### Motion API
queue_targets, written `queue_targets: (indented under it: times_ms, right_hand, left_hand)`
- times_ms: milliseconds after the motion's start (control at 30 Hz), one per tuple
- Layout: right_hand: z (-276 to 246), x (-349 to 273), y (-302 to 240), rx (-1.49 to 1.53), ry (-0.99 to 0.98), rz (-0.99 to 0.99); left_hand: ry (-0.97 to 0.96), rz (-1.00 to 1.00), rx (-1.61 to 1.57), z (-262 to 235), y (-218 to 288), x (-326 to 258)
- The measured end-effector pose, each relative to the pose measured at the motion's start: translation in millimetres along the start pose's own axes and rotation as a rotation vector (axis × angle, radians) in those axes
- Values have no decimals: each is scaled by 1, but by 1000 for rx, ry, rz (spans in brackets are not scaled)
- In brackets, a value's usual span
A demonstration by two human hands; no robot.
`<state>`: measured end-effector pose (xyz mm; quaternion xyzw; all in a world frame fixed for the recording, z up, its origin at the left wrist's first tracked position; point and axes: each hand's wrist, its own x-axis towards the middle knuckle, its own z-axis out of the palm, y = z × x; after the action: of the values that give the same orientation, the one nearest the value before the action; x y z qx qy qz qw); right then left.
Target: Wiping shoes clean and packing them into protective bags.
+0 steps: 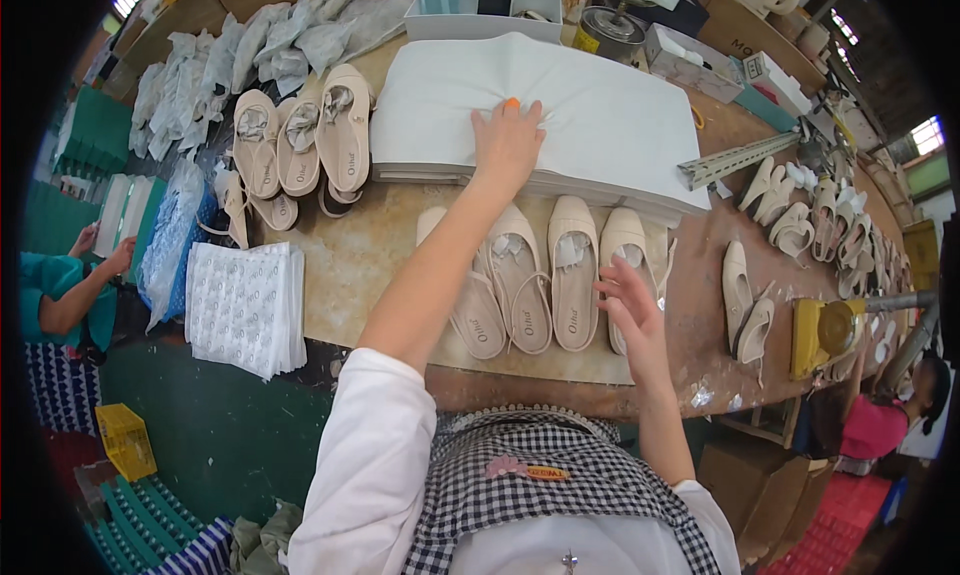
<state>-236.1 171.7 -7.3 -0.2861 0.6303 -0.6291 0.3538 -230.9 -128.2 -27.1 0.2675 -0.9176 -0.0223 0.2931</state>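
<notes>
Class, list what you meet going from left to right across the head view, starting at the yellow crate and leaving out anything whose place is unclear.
Yellow crate → stack of printed white sheets → left hand → right hand → separate pair of beige shoes → yellow fixture.

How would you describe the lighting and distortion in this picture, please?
Head view: the workbench bows with the fisheye, and the corners go black; head view: a window at far right glares white; head view: the white paper looks bright yet shows creases.
</notes>
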Motion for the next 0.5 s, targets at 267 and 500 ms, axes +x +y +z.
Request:
queue_targets:
  times_ms: [267, 500]
  right_hand:
    - [-43, -2, 16, 707, 139, 229]
    - [33, -34, -18, 373, -50, 454]
  left_hand:
    - [-176, 418, -1002, -120, 124, -104]
    - [48, 303, -913, -153, 82, -141]
